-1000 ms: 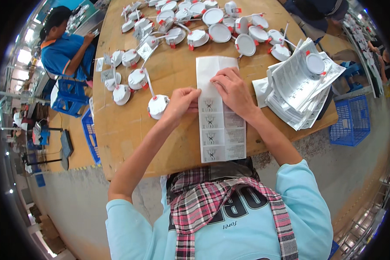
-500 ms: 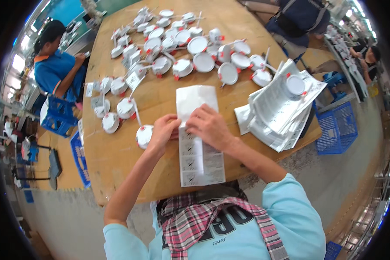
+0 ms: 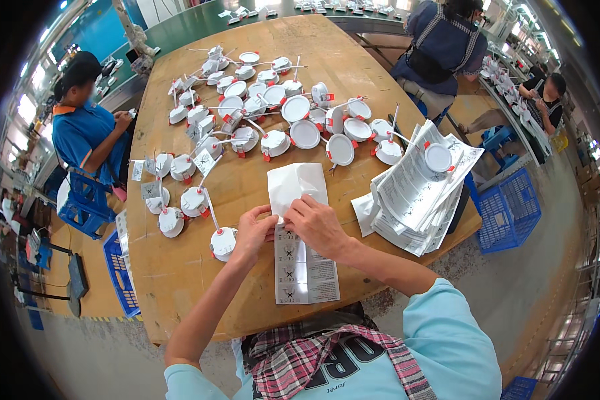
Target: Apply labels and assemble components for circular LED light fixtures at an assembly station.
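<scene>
A long sheet of silver labels [image 3: 307, 273] lies on the table in front of me, blank white at its far end and printed at the near end. My left hand [image 3: 255, 233] is closed, pinching the sheet's left edge about halfway along. My right hand [image 3: 315, 225] rests over the middle of the sheet with its fingers bent together at the same spot; what its fingertips grip is partly hidden. Just left of my left hand sits a round white downlight [image 3: 224, 243] with a red clip and a cable.
Many more downlights [image 3: 305, 134] spread over the table's far half. At right lies a stack of label sheets [image 3: 413, 200] with one downlight [image 3: 437, 157] on top. Blue crates [image 3: 510, 210] stand on the floor. A person in blue [image 3: 90, 127] sits at left; others work beyond.
My view has tilted up, so the table's contents sit lower in the picture. Both hands stay at the sheet's middle, and my right fingers have drawn slightly closer to the left hand.
</scene>
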A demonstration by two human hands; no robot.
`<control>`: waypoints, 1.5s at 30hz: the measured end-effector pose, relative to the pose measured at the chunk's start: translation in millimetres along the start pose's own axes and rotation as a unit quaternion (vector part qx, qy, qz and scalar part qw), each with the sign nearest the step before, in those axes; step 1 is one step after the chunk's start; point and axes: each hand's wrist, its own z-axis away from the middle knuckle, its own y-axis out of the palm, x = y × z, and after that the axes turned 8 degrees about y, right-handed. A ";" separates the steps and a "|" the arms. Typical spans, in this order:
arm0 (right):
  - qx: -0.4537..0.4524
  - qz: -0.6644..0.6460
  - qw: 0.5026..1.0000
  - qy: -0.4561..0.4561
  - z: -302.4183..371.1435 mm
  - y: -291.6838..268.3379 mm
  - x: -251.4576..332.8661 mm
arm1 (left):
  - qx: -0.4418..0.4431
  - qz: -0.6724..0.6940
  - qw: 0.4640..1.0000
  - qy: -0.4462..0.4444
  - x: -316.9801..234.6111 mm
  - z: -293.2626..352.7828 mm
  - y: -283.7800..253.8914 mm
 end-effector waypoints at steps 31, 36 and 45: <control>0.025 -0.051 0.998 -0.012 3.8 -4.7 -8.9 | 0.009 0.025 1.000 -0.010 5.1 -3.5 3.5; -0.023 -0.068 0.996 -0.059 10.8 3.3 -12.0 | 0.003 0.053 0.999 -0.005 10.4 -5.1 -6.1; -0.046 -0.206 0.976 -0.043 17.6 -33.2 -14.8 | -0.072 -0.224 0.957 0.172 16.2 -2.4 8.9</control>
